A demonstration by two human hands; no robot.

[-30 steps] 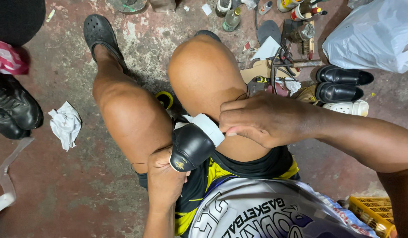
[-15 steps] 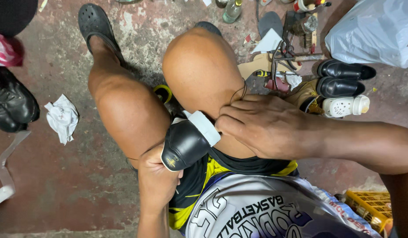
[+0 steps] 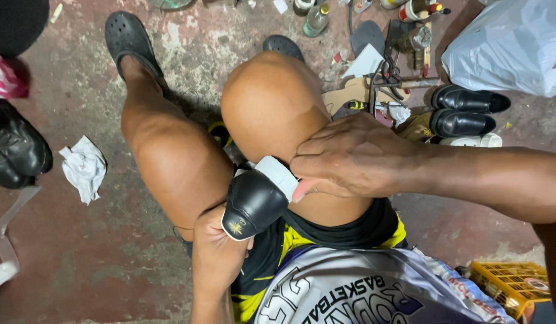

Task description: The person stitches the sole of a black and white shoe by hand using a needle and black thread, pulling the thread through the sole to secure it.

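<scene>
Item: black shoe (image 3: 252, 204), white sole upward, wedged between the thighs. Left hand (image 3: 218, 252) was closed in a grip under its toe; right hand (image 3: 350, 159) pinched the sole end. Long axis ran from left grip up-right toward right grip.

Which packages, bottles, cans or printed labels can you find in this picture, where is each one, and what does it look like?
Plastic bag: top right on the floor, white, bulging.
Crate: bottom right corner, yellow plastic lattice.
Bottle: top centre, small, clear greenish, yellow cap.
Can: top right, round, dull metal.
Bottle with red tip: top edge, partly cut off.
Emblem: small, gold, on the black shoe held by the left hand.
</scene>
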